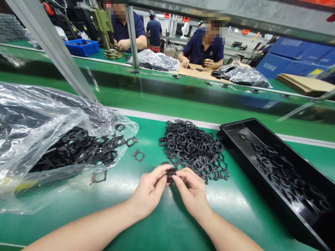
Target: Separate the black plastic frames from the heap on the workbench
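My left hand [151, 190] and my right hand [192, 191] meet above the green table, and both pinch one small black ring-shaped plastic part [170, 174] between thumb and fingers. Just beyond my fingertips lies a heap of the same black parts [193, 148]. To the left, a clear plastic bag [34, 139] spills several more black parts [86, 150] onto the table. A black tray [261, 134] on the right holds several parts.
A few loose parts [138, 155] lie between the bag and the heap. A green conveyor belt [167, 97] runs behind the table, with a slanted metal strut [57, 52] at left. Across it sit people in dark blue shirts [204, 48] beside bagged parts [157, 61].
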{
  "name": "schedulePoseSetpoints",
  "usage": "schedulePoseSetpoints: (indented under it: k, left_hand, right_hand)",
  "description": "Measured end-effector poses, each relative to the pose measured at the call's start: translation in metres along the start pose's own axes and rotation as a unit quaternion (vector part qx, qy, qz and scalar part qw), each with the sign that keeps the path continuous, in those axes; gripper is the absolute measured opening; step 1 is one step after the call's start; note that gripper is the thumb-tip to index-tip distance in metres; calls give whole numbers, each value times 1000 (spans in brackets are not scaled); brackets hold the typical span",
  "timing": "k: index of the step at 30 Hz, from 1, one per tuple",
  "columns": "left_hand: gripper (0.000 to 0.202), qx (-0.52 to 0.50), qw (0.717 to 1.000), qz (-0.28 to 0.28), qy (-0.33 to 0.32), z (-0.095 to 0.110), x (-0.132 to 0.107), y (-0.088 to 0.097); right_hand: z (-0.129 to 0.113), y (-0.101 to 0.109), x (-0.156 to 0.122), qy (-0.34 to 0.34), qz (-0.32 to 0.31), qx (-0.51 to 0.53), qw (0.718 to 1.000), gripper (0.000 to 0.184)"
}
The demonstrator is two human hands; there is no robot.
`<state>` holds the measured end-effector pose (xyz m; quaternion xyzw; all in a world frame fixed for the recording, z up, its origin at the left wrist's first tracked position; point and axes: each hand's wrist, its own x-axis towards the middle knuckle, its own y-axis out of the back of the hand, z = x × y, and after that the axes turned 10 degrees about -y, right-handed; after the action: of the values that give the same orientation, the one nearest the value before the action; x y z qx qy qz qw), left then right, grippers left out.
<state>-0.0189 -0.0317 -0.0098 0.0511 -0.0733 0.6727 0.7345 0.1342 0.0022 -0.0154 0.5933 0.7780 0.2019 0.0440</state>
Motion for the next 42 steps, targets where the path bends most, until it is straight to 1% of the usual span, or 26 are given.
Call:
schedulePoseSetpoints:
  k: [4, 7, 10, 15, 20, 23, 26, 29, 35, 39, 42]
  left_hand:
    - [29, 69, 997, -12, -46, -1, -3, 1]
    - [29, 95, 994, -15, -57, -1, -4, 3]
    - [30, 102, 993, -20, -62, -1, -5, 3]
    - [36, 81, 993, -35, -80, 2, -6, 2]
    - [29, 124, 985, 0, -120, -2, -5, 2]
    - [28, 135, 984, 14, -111, -3, -5, 3]
    - [25, 108, 990, 22, -87, -3, -7, 3]
    - [24, 78, 994, 32, -65, -3, -9, 1]
    - [24, 48, 997, 31, -44, -6, -10, 0]
    - [25, 56, 997, 26, -36, -8, -7, 1]
    - [26, 78, 996, 21, -40, -8, -8, 4]
  right_hand:
    - [-2, 1, -1, 33, 10, -23, 999, 7]
    - [-2, 1, -2, 49, 21, -42, 998, 7]
    - [-2, 1, -2, 57, 26, -55, 997, 8]
    - [-3, 1, -3, 72, 32, -67, 995, 8]
    - [-5, 1, -5, 88, 30, -72, 993, 8]
    - [-6, 2, -5, 80, 28, -68, 994, 8]
    - [-7, 3, -5, 67, 35, -53, 996, 10]
    - [-8, 4, -6, 70, 39, -40, 996, 12]
    - [-9, 4, -6, 75, 34, -36, 996, 14]
    - [-8, 4, -4, 62, 30, -26, 997, 12]
    - [-11, 4, -3, 32, 31, -18, 999, 10]
